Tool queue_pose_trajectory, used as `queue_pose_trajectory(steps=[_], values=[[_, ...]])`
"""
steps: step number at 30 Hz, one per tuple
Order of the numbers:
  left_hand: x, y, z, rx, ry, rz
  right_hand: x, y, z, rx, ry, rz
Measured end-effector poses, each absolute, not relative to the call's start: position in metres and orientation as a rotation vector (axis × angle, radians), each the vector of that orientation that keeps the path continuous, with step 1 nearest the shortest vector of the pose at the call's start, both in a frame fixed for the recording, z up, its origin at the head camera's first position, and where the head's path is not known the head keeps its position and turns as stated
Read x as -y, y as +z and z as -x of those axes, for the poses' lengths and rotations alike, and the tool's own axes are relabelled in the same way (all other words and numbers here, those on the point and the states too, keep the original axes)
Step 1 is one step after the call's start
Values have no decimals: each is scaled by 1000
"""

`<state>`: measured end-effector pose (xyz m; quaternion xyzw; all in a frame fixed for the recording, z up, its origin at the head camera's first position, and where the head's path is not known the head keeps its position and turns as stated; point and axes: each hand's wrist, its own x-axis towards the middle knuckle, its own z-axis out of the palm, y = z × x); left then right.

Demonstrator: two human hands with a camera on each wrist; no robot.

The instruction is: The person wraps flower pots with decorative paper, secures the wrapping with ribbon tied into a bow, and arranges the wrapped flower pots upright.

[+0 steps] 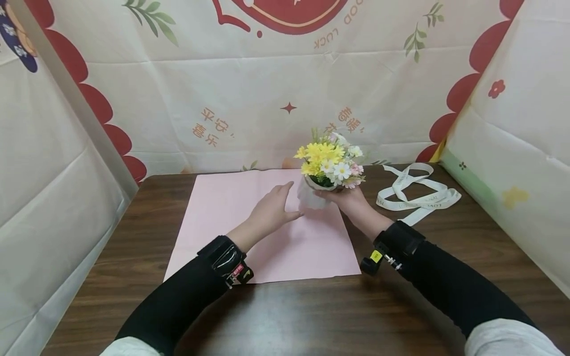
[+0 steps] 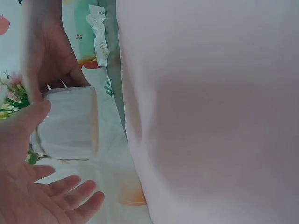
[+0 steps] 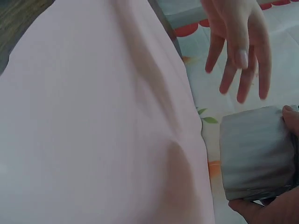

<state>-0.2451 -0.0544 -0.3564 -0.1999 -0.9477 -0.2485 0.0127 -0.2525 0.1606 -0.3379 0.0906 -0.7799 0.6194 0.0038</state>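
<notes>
My right hand (image 1: 352,201) grips a small potted bunch of artificial flowers (image 1: 327,160) by its side, above the far right part of a pink paper sheet (image 1: 267,257). Yellow, white and pink blooms fill the pot. Both wrist views show its smooth whitish wall (image 2: 70,123). To the left of the pot, my left hand (image 1: 271,210) hovers over the sheet, thumb and fingers spread. The right wrist view shows a gap between those fingers and the pot (image 3: 257,149). In the left wrist view the left thumb overlaps the pot's edge; contact there is unclear.
A white printed ribbon (image 1: 418,200) lies loosely looped on the dark wooden table (image 1: 294,321), right of the sheet. Printed cloth (image 1: 249,84) hangs behind the table, with pale cloth panels on both sides.
</notes>
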Motion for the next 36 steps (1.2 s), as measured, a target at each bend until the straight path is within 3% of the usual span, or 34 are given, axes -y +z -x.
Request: queue_pose_trajectory(steps=[11, 22, 36], values=[[42, -370, 259, 2671, -1293, 695, -152, -356, 256, 2350, 2077, -424], [42, -370, 259, 2553, -1337, 643, -141, -349, 246, 2286, 2279, -406], [47, -358, 260, 2493, -1344, 726, -156, -348, 245, 2586, 1993, -535]])
